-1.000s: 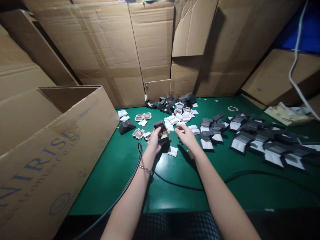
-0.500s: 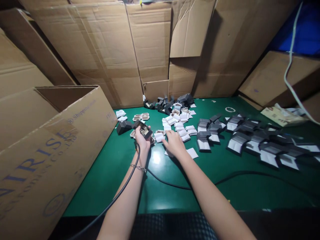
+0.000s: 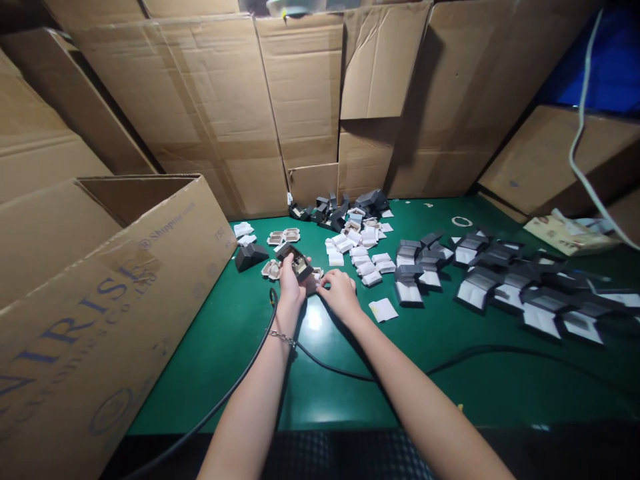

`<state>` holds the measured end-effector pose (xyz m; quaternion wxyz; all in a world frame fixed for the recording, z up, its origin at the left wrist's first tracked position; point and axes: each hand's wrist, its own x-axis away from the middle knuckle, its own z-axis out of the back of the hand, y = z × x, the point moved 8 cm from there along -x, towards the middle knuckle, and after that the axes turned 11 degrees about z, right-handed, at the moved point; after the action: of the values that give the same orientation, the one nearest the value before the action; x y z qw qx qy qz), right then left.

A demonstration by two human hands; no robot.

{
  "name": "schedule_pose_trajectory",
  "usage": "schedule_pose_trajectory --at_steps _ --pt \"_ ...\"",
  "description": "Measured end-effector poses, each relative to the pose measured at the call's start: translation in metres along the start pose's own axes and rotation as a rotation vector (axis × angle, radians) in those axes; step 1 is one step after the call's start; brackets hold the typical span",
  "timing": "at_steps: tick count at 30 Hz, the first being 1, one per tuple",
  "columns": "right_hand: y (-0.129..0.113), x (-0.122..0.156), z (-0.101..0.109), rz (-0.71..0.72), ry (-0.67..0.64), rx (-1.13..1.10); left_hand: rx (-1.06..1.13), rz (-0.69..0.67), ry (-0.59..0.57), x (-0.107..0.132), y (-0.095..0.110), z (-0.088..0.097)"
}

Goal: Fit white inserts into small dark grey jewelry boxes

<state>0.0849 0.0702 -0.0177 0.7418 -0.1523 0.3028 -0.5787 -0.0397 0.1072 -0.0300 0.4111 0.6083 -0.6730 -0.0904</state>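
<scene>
The left hand (image 3: 291, 285) is closed around an open dark box (image 3: 299, 263), thumb along its near left side, holding it above the table's green top (image 3: 225, 393). The box is tilted, its open side facing up toward the camera, its long axis running from upper left to lower right; the pale contents are too small to make out, and the palm hides its underside. Just beside it, the right hand (image 3: 341, 293) has thumb and fingers bent nearly together at some pale pieces (image 3: 317, 273); whether they pinch anything cannot be told. A black cable (image 3: 345, 372) passes behind the left wrist and is cut off at the lower left. A white sheet (image 3: 383, 309) lies right of the right hand, and farther right the rows of dark open cases (image 3: 483, 275) are blurred.
</scene>
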Motion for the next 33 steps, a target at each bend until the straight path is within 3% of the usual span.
schedule_pose_trajectory --at_steps 5,10,13,19,22,27,33 --pt "0.026 -0.001 0.029 -0.105 0.231 -0.224 -0.003 0.001 -0.079 0.003 0.001 -0.006" --pt "0.05 0.001 0.047 -0.316 0.36 -0.765 -0.048 0.126 -0.14 0.009 -0.007 -0.014" --pt "0.047 0.0 0.05 -0.311 0.419 -0.988 -0.12 0.206 -0.208 0.014 -0.016 -0.021" --pt "0.037 -0.002 0.053 -0.213 0.517 -1.075 -0.166 0.284 -0.252 0.02 -0.026 -0.027" --pt "0.036 -0.002 0.045 -0.237 0.47 -1.099 -0.156 0.271 -0.308 0.025 -0.027 -0.034" --pt "0.03 -0.003 0.034 -0.209 0.285 -1.029 -0.198 0.275 -0.371 0.033 -0.031 -0.043" --pt "0.034 -0.001 0.038 -0.244 0.347 -1.066 -0.238 0.26 -0.38 0.032 -0.037 -0.045"
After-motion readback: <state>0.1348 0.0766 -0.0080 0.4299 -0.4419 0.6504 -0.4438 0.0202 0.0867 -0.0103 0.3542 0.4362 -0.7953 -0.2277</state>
